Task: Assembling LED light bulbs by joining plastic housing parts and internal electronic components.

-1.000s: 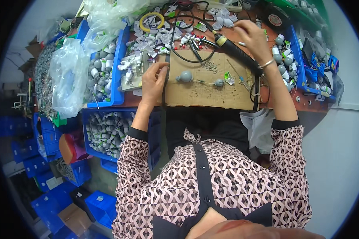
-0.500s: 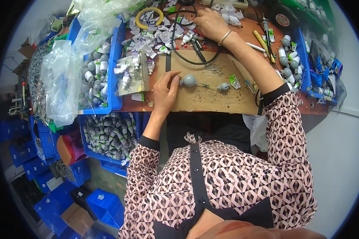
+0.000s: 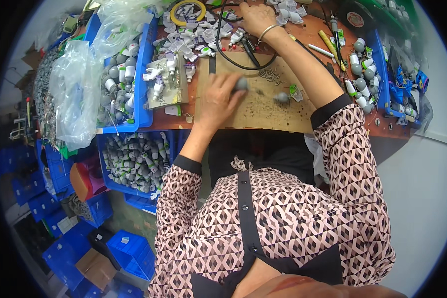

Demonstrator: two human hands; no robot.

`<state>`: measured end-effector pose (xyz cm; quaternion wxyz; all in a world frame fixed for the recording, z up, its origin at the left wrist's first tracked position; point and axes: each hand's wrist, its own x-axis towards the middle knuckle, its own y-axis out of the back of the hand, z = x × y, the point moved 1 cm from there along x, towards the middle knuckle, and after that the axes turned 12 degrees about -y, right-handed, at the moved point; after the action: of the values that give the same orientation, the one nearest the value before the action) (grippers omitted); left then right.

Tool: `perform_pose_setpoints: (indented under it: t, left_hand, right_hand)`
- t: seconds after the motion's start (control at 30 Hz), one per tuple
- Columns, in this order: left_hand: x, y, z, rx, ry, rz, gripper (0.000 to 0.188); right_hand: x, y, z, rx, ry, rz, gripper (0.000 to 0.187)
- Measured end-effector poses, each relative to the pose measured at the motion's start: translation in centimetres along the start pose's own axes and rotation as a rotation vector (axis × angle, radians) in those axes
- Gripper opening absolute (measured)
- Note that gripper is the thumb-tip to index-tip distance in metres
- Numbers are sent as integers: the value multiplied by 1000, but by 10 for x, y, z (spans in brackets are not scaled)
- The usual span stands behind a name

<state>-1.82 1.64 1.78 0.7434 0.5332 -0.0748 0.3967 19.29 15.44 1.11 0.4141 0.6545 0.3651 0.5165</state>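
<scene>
A person's blurred left hand has its fingers at a grey ball over a cardboard sheet, its grip unclear. A smaller grey ball lies to the right. Beyond, the right hand is beside white plastic parts; whether it holds anything cannot be told.

My reddish-brown bench carries a cardboard sheet, a yellow ring among scattered white plastic parts, a white stick, a blue bin to my left, and grey-and-white bulbs beside another blue bin.
</scene>
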Motion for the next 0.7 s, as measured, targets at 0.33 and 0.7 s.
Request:
perform_pose_setpoints:
  t: [0.33,0.7]
  left_hand:
    - [-9,6,-6,167,96,129,43]
    - [-15,5,-3,-10,195,232,34]
  right_hand:
    - [-20,17,15,159,163,146,23]
    - [-38,51,8,578,82,123,21]
